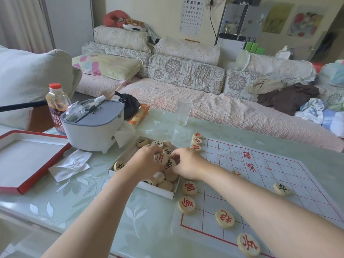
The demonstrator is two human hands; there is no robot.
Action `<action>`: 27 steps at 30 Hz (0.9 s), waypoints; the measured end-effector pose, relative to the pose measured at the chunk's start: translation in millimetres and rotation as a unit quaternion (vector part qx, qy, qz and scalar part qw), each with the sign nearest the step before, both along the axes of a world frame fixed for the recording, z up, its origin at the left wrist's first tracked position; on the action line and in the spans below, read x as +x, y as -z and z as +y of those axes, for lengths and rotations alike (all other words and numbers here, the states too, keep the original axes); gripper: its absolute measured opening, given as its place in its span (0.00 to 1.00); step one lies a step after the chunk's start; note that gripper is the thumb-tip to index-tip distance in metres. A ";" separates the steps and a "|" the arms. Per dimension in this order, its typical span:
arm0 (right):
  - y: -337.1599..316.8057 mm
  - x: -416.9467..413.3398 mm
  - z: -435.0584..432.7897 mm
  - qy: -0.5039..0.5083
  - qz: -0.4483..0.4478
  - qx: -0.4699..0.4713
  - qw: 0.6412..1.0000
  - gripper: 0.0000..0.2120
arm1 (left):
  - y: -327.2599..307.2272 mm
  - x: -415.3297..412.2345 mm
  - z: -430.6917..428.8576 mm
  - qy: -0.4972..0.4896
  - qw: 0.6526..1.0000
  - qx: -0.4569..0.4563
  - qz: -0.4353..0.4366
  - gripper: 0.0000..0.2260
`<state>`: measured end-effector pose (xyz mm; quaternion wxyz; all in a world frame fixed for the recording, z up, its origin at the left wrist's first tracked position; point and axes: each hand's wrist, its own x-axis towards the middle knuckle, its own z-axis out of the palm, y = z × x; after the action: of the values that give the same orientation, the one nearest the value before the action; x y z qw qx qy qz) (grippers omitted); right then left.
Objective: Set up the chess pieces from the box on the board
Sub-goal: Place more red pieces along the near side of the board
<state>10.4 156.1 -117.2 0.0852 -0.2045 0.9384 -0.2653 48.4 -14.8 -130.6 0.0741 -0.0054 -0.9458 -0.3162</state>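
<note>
Both hands are inside the box point(154, 190), which stands on the counter point(93, 202) beside the left edge of the board point(260, 174). The left hand point(145, 162) has its fingers curled around a red-marked disc point(161, 158), lifted a little and tilted so its face shows. The right hand point(188, 162) is just beside it, almost touching, and its fingers seem to pinch a black-marked disc point(170, 163); the grip itself is partly hidden. Under and around both hands the loose discs point(163, 181) lie in a pile, some face up, some blank side up.

These pieces look like small wooden discs: light, stiff and smooth, not fragile. I think the best hold is on the round edge, thumb on one side and a finger opposite, so the character stays visible. The flat faces may slide between the fingers, and a disc set on its edge can roll.

To the right of the right hand, several placed pieces point(189, 188) already rest on the board. It looks like thin paper, so a piece is better set down from above than pushed across.
</note>
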 end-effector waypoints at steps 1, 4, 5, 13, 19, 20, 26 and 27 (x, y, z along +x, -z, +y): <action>-0.2 -0.1 0.4 0.013 -0.013 -0.027 0.999 0.11 | -0.6 0.2 1.1 -0.004 1.000 0.002 0.003 0.26; -4.5 -2.8 9.9 0.068 -0.045 -0.096 0.992 0.04 | -3.8 1.3 5.0 -0.014 1.000 0.011 0.021 0.27; -7.7 -3.3 16.4 0.087 -0.047 -0.102 0.990 0.03 | -5.2 2.1 6.9 -0.013 0.999 0.019 0.024 0.27; -10.5 6.1 94.4 0.103 -0.136 0.092 0.981 0.10 | -11.1 7.7 37.1 0.050 0.998 0.033 0.006 0.25; -4.1 18.8 111.2 0.072 -0.090 0.157 0.981 0.10 | -15.2 6.9 67.9 0.063 0.997 0.045 -0.002 0.24; -3.0 19.6 112.1 0.074 -0.080 0.158 0.981 0.10 | -14.9 6.1 71.9 0.065 0.997 0.046 -0.006 0.24; -12.8 18.6 101.6 0.109 -0.049 -0.063 0.991 0.11 | -14.6 2.9 87.0 0.079 0.996 0.042 -0.005 0.25; -16.0 18.9 97.6 0.117 -0.065 -0.118 0.984 0.13 | -14.9 2.3 88.0 0.078 0.996 0.044 0.000 0.24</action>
<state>29.2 253.7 -101.2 0.0896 -0.0845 0.9103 -0.3952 50.7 73.2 -115.7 0.0498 -0.0756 -0.9276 -0.3625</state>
